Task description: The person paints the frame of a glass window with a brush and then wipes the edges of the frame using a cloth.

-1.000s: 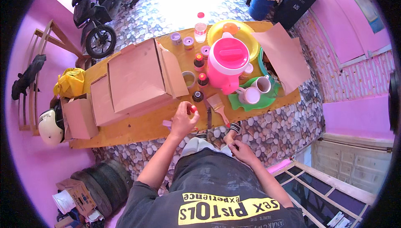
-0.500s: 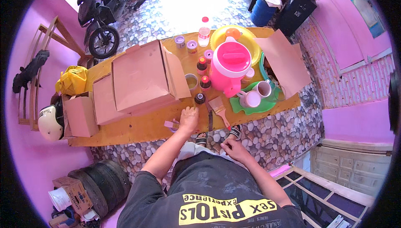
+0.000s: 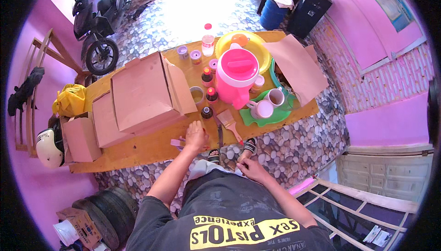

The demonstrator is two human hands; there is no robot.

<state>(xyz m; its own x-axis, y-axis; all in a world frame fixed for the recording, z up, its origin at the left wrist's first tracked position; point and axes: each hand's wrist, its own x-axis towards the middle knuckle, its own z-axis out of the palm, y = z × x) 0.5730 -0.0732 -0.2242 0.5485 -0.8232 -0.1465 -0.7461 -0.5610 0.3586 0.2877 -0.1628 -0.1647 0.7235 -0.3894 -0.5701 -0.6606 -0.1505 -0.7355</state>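
Observation:
My left hand [image 3: 196, 135] is closed at the table's near edge, and its fingers hide whatever may be in them. Beside it, on its left, lies a small purple-and-white thing [image 3: 176, 143] whose kind I cannot make out. Just beyond the knuckles stands a dark bottle [image 3: 206, 112]. To the right of that hand, a paintbrush [image 3: 228, 121] with a red-tipped handle lies on the table. My right hand [image 3: 249, 168] is held low in front of my lap, away from the table, with its fingers curled together; I see no thing in it.
Cardboard boxes [image 3: 142, 94] fill the table's left part. A pink jug [image 3: 235, 78] stands right of centre, by two red-capped bottles and a yellow basin [image 3: 262, 51]. Mugs [image 3: 264, 109] rest on a green tray [image 3: 248, 119]. A cardboard flap [image 3: 298, 67] juts over the right end.
The whole view has shifted, so the table and its things appear farther left and a little lower. Both hands stay closed, in nearly the same places relative to the table and my lap.

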